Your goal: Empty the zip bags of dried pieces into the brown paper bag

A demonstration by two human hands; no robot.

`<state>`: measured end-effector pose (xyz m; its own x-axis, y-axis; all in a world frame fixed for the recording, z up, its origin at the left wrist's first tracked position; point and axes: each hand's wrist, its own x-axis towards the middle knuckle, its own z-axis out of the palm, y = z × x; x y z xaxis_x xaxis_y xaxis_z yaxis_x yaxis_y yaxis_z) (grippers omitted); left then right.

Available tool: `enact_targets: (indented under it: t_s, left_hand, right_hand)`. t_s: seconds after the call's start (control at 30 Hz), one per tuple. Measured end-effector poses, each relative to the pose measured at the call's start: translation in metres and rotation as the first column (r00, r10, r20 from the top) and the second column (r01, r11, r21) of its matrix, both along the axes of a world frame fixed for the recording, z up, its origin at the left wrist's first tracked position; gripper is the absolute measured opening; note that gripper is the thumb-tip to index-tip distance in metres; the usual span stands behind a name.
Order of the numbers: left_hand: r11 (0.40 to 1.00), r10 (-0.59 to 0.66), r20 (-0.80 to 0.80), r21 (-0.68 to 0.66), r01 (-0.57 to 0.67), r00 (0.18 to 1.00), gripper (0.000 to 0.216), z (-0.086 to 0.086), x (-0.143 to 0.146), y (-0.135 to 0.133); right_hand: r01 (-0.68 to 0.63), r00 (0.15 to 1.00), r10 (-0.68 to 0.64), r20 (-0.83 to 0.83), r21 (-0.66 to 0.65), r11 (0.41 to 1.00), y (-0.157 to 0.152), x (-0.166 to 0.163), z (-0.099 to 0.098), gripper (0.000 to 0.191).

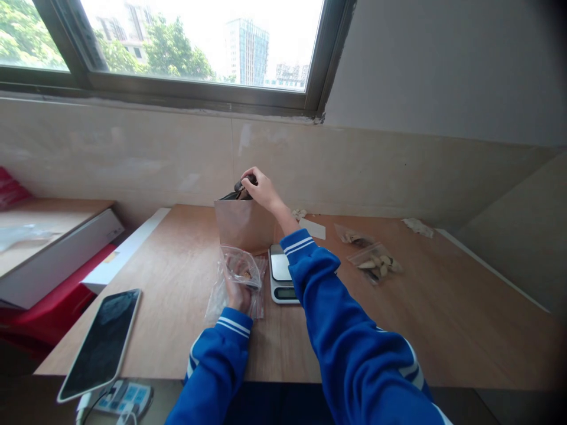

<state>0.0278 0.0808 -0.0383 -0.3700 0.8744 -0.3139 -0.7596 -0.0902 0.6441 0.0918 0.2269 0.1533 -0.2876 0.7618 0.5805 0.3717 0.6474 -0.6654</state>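
My right hand (262, 190) is pinched on a dark brown piece (246, 182), perhaps something dried, at the mouth of a brown paper bag (241, 223). The bag stands upright, with more dark material at its opening; its depths are hidden. Lower down, my left hand (238, 293) is closed around a clear zip bag (243, 265) held open in front of the paper bag. Something small and brownish shows inside the zip bag. Just right of it lies a white kitchen scale (279, 265), partly covered by my right sleeve.
On the right lie a zip bag of pale pieces (381, 264) and another bag of darker bits (354, 237). A white card (312, 229) lies behind the scale. A tablet (101, 342) rests at the front left edge, above a power strip (126, 396).
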Motion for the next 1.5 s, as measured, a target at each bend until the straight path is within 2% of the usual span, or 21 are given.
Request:
enact_targets:
  t_s: [0.23,0.47,0.6,0.83,1.0,1.23,1.37,1.5]
  left_hand:
    - [0.999,0.051,0.077,-0.006,-0.051,0.996,0.048,-0.001,0.001,0.002]
    - [0.999,0.038,0.079,0.001,-0.038,0.996,0.046,-0.002,0.0,0.003]
    - [0.999,0.035,0.076,-0.001,-0.035,0.997,0.05,-0.003,-0.001,0.002]
    - [1.0,0.028,0.106,-0.011,-0.027,0.994,0.051,0.003,0.0,0.001]
    - [0.999,0.04,0.115,-0.005,-0.04,0.993,0.049,0.005,0.001,0.0]
    - [0.999,0.038,0.108,-0.004,-0.038,0.993,0.046,0.002,0.001,0.0]
    - [0.999,0.044,0.115,-0.013,-0.043,0.992,0.044,0.0,0.001,0.001]
    - [0.998,0.067,0.071,-0.008,-0.066,0.995,0.04,-0.004,0.001,0.002]
  right_hand:
    - [-0.043,0.97,0.031,0.241,0.042,0.998,-0.014,0.005,0.002,0.014]
    - [0.048,0.91,-0.11,0.401,0.161,0.986,-0.031,0.01,0.006,0.034]
    - [0.009,0.868,-0.099,0.487,0.184,0.983,-0.035,0.014,0.009,0.038]
    - [-0.037,0.83,-0.072,0.553,0.183,0.982,-0.038,0.018,0.005,0.042]
    - [0.038,0.765,-0.149,0.626,0.187,0.982,-0.037,0.013,0.002,0.044]
    - [0.155,0.785,-0.201,0.586,0.128,0.98,-0.032,0.008,0.003,0.04]
    - [0.187,0.783,-0.258,0.565,0.182,0.965,-0.033,0.008,0.005,0.039]
    - [0.17,0.708,-0.31,0.634,0.273,0.947,-0.038,0.009,0.002,0.05]
